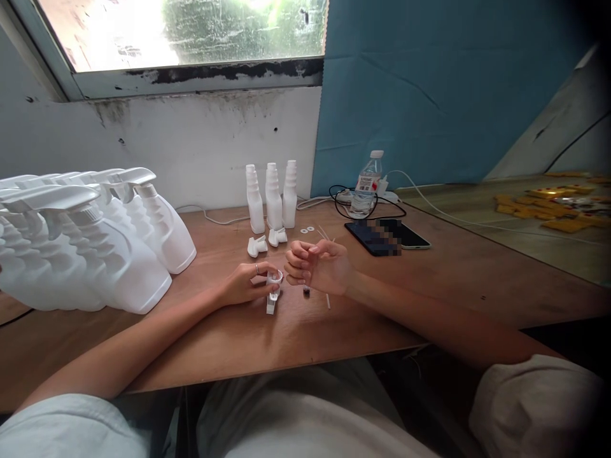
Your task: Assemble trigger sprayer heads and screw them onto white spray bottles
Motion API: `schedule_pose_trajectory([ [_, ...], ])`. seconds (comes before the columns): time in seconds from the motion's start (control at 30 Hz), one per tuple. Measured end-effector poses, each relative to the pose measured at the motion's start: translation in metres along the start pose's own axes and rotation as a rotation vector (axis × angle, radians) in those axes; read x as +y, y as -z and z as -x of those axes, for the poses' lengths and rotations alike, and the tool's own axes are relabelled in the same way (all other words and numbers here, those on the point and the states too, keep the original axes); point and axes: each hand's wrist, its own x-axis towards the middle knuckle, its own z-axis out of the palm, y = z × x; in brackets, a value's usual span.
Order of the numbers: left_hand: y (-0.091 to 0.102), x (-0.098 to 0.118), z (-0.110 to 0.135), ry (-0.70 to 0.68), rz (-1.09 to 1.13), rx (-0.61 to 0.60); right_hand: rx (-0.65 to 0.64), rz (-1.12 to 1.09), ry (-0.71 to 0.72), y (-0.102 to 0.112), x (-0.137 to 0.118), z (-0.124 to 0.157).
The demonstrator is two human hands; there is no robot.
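Note:
My left hand (245, 284) rests on the table with its fingers wrapped round a white spray trigger head (273, 296), whose open round end faces up. Just right of it, my right hand (322, 264) is raised with curled fingers, thumb against the index finger; anything held there is hidden. Partly covered by that hand, a small dark piece (306, 290) lies on the table. A thin clear tube (328, 301) pokes out below the right hand. Beyond the hands lie two more trigger heads, one on the left (256, 247) and one on the right (277, 237), and two small white washers (304, 231).
Three slim white bottles (274, 197) stand uncapped near the wall. Large white spray bottles (128, 261) crowd the left side. At right are a water bottle (366, 184), cables (341, 198) and a dark phone or tablet (370, 238) beside another. The wooden table's (229, 356) front edge is close.

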Motion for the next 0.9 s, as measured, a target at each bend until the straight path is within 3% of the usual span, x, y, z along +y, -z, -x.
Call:
schedule_pose_trajectory([
  [0.1,-0.001,-0.001,0.001,0.011,0.018,-0.007,-0.001,0.134,0.017,0.005,-0.001,-0.002],
  [0.17,-0.002,-0.001,0.002,0.022,0.058,-0.007,0.021,0.388,0.017,0.013,-0.007,-0.004],
  [0.37,-0.004,-0.002,0.002,0.069,0.114,0.006,0.187,1.677,0.074,0.051,-0.054,0.006],
  [0.43,-0.004,-0.003,0.002,0.096,0.151,0.011,0.164,1.950,0.001,0.063,-0.071,0.013],
  [0.53,-0.005,-0.005,0.002,0.143,0.191,0.004,0.073,2.048,-0.174,0.079,-0.086,0.023],
  [0.67,-0.004,-0.004,0.001,0.178,0.203,-0.015,-0.034,2.032,-0.313,0.091,-0.085,0.024],
  [0.9,0.000,-0.001,-0.005,0.106,0.158,-0.034,-0.080,2.195,-0.283,0.092,-0.076,0.014],
])
